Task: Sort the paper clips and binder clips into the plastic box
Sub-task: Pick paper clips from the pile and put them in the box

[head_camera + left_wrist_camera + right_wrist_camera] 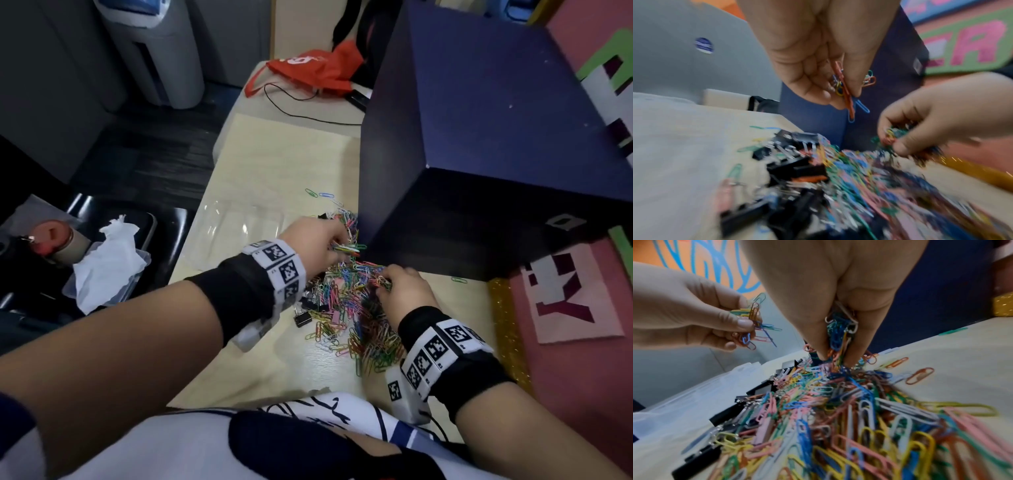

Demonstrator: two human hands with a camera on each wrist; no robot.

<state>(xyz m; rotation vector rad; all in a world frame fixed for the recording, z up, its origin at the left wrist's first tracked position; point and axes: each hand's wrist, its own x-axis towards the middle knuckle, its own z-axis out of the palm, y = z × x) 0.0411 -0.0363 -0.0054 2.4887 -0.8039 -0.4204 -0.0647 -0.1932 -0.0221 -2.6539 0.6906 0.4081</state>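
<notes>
Left hand (310,245), black wristband and white coded strap at the wrist, raised above the heap; fingers (813,91) curled round a small bunch of coloured wire paper clips (846,95), orange and blue loops hanging below the fingertips. Right hand (404,291) lowered into the pile of coloured wire paper clips (356,308); thumb and fingers (857,344) pinching a tuft of blue, green and white clips, fingertips touching the top of the heap. Pile spread on the pale wooden tabletop (274,164), directly under and between both sets of fingers, reaching back toward the right wrist. Black metal binder clips (303,318) with silver handles along the pile's edge, on the left-hand side, below the left fingers. Clear plastic compartment box (239,219) flat on the table just beyond the binder clips, to the outer side of the left fingers. Large dark blue cardboard box (479,137) standing just past both fingertips. A few stray clips beyond the fingers.
</notes>
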